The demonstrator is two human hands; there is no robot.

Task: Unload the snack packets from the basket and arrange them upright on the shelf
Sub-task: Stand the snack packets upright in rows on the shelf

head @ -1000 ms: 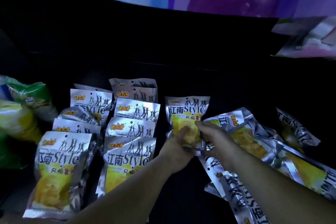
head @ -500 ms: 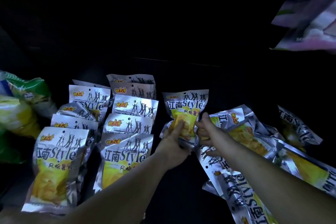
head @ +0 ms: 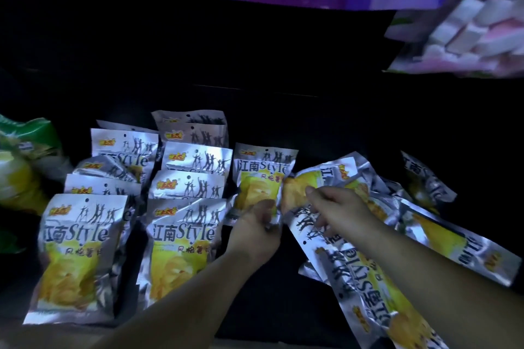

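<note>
Silver and yellow snack packets stand upright in two rows [head: 187,187] on the dark shelf [head: 255,286], left of centre. A third row begins with one upright packet [head: 262,176]; my left hand [head: 255,231] grips its lower edge. Beside it, my right hand [head: 337,208] holds a tilted packet [head: 320,178] by its lower part. A loose pile of the same packets [head: 425,232] lies flat to the right. No basket is in view.
Green and yellow bags [head: 22,161] sit at the far left of the shelf. Purple and pink packaging [head: 459,37] hangs on the level above. The back of the shelf is dark and hard to make out.
My right hand has left the upright packet and taken a tilted packet from the pile beside it. My left hand still holds the upright packet's bottom.
</note>
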